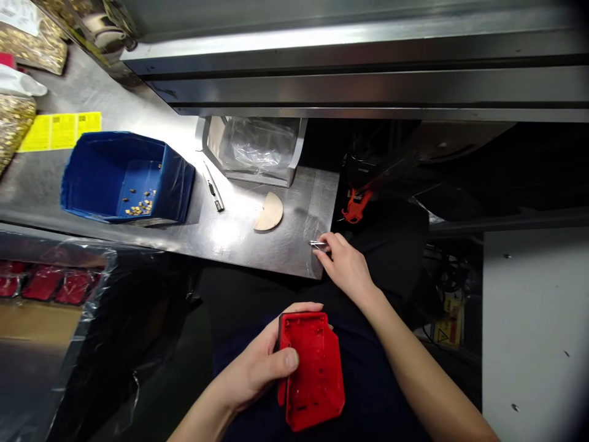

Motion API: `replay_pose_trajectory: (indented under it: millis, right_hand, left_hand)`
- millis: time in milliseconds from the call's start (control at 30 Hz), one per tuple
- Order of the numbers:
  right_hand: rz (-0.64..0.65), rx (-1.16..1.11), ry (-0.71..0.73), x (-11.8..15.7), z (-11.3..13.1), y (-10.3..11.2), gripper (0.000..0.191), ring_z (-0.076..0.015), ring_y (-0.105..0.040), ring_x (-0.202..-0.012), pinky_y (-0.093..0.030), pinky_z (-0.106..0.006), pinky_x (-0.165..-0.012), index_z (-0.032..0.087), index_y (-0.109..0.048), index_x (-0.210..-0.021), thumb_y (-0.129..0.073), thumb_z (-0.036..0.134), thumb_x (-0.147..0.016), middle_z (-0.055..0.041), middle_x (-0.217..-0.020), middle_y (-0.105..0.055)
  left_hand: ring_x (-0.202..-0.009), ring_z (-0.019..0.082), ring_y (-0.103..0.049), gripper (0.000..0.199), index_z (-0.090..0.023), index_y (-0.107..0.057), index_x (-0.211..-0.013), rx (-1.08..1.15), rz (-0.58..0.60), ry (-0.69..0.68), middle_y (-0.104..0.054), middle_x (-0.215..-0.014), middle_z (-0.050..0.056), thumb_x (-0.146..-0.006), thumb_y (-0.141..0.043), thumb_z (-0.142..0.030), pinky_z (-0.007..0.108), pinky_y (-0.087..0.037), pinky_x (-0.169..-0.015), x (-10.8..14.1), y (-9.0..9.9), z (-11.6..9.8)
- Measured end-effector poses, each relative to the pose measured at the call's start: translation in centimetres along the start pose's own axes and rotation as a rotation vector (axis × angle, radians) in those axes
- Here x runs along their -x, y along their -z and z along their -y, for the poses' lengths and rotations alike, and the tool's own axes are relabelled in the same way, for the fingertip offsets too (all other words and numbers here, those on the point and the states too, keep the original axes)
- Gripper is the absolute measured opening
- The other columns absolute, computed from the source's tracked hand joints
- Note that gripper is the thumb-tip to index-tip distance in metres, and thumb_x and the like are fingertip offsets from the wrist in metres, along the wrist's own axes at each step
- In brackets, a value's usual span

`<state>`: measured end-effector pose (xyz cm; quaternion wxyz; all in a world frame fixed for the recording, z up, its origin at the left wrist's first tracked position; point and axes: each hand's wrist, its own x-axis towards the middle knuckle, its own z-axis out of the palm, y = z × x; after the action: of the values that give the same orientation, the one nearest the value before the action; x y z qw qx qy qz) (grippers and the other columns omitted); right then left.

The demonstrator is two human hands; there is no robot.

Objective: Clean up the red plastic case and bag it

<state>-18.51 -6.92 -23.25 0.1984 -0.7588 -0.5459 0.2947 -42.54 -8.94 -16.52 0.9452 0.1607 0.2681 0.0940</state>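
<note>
My left hand (262,362) is closed around the left side of a red plastic housing (315,374), thumb over its rim. The housing is a shallow open shell with its hollow inside facing up, held above my lap. At the right end of the metal bench, my right hand (345,264) pinches a small shiny metal tool (318,244) that looks like a nail clipper. Its far end points left, over the bench edge; the fingers cover the rest. Nearest to it on the bench lies a pale half-round disc (270,213).
A utility knife (213,190) lies beside a blue bin (179,184) with small brass-coloured pieces. Behind is a grey bin (257,179) holding clear plastic bags. An orange-handled tool (356,205) is right of the bench. A lined box (87,319) with bagged red parts stands lower left.
</note>
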Motion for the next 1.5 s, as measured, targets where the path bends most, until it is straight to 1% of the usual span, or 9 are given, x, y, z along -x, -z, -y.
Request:
replay_pose_trajectory:
  millis: [167, 367, 467, 567, 700, 933, 1133, 1300, 1500]
  right_hand:
    - [-0.006, -0.105, -0.103, 0.0, -0.1, 1.3, 0.016, -0.019, -0.069, -0.077, -0.048, -0.03, -0.068, 0.025, -0.054, -0.11, -0.057, 0.037, -0.099, -0.0005, -0.092, -0.072]
    - [0.219, -0.649, -0.179, 3.8, 1.1, 4.0, 0.028, -0.0156, -0.064, -0.076, -0.052, -0.028, -0.072, 0.023, -0.058, -0.116, -0.045, 0.045, -0.106, -0.0027, -0.095, -0.07]
    - [0.291, -0.592, -0.103, 6.6, 2.3, 5.6, 0.02, -0.0131, -0.053, -0.073, -0.045, -0.026, -0.069, 0.026, -0.057, -0.108, -0.051, 0.044, -0.105, 0.002, -0.088, -0.059]
    - [0.46, -0.513, 0.078, 8.6, 3.6, 6.4, 0.021, -0.0135, -0.053, -0.08, -0.041, -0.026, -0.072, 0.028, -0.061, -0.112, -0.069, 0.041, -0.097, 0.0025, -0.095, -0.061]
    - [0.538, -0.48, 0.213, 9.6, 4.2, 5.1, 0.01, -0.0124, -0.057, -0.077, -0.039, -0.027, -0.072, 0.027, -0.072, -0.107, -0.069, 0.031, -0.098, 0.0028, -0.086, -0.067]
    - [0.33, -0.88, -0.108, 10.4, 1.7, 2.3, 0.022, -0.0117, -0.047, -0.06, -0.033, -0.027, -0.057, 0.023, -0.076, -0.089, -0.071, 0.043, -0.095, 0.0003, -0.073, -0.064]
    - [0.401, -0.993, -0.188, 11.0, 1.3, 1.5, 0.034, -0.0135, -0.045, -0.062, -0.03, -0.028, -0.058, 0.021, -0.074, -0.084, -0.073, 0.055, -0.091, -0.0008, -0.069, -0.059]
    - [0.468, -1.062, -0.241, 11.5, 1.9, 0.8, 0.037, -0.0107, -0.036, -0.058, -0.024, -0.027, -0.056, 0.019, -0.072, -0.082, -0.076, 0.055, -0.088, 0.0019, -0.064, -0.051]
    - [0.497, -1.124, -0.283, 11.5, 2.5, 1.0, 0.039, -0.009, -0.029, -0.057, -0.02, -0.026, -0.055, 0.017, -0.068, -0.082, -0.078, 0.055, -0.086, 0.0053, -0.061, -0.042]
  left_hand:
    - [-0.124, 0.034, -0.062, 0.08, -0.023, -0.051, -0.147, -0.003, -0.061, -0.039, -0.059, -0.145, 0.018, -0.082, -0.08, -0.058, 0.045, -0.049, -0.104, 0.0, -0.1, 0.2]
    - [-0.121, 0.031, -0.063, 0.075, -0.025, -0.049, -0.148, 0.116, -0.188, -0.082, -0.064, -0.137, 0.016, -0.086, -0.077, -0.058, 0.043, -0.05, -0.103, -0.3, 0.1, 0.6]
    - [-0.11, 0.028, -0.066, 0.07, -0.028, -0.049, -0.147, 0.168, -0.29, -0.125, -0.067, -0.127, 0.012, -0.089, -0.072, -0.06, 0.042, -0.052, -0.098, -0.7, 0.3, 0.8]
    - [-0.108, 0.026, -0.065, 0.06, -0.029, -0.055, -0.139, 0.191, -0.384, -0.172, -0.067, -0.122, 0.009, -0.092, -0.066, -0.063, 0.041, -0.053, -0.097, -1.1, 0.3, 0.9]
    - [-0.112, 0.027, -0.063, 0.06, -0.027, -0.056, -0.139, 0.114, -0.479, -0.182, -0.067, -0.125, 0.01, -0.092, -0.063, -0.066, 0.039, -0.052, -0.098, -1.5, -0.1, 0.6]
    - [-0.146, 0.031, -0.041, 0.061, -0.035, -0.045, -0.152, -0.132, -0.492, -0.262, -0.043, -0.162, 0.002, -0.096, -0.067, -0.046, 0.04, -0.035, -0.118, -0.6, -0.3, 0.0]
    - [-0.143, 0.031, -0.047, 0.036, -0.029, -0.064, -0.136, -0.335, -0.584, -0.46, -0.06, -0.149, 0.004, -0.102, -0.058, -0.04, 0.042, -0.033, -0.12, -0.9, -0.1, 0.2]
    - [-0.125, 0.029, -0.062, 0.032, -0.025, -0.075, -0.118, -0.427, -0.75, -0.476, -0.072, -0.131, 0.004, -0.104, -0.051, -0.04, 0.038, -0.043, -0.107, -1.0, -0.4, 0.0]
    - [-0.118, 0.027, -0.065, 0.038, -0.024, -0.079, -0.111, -0.502, -0.852, -0.433, -0.076, -0.122, 0.002, -0.106, -0.047, -0.043, 0.036, -0.045, -0.104, -1.2, 0.0, -0.3]
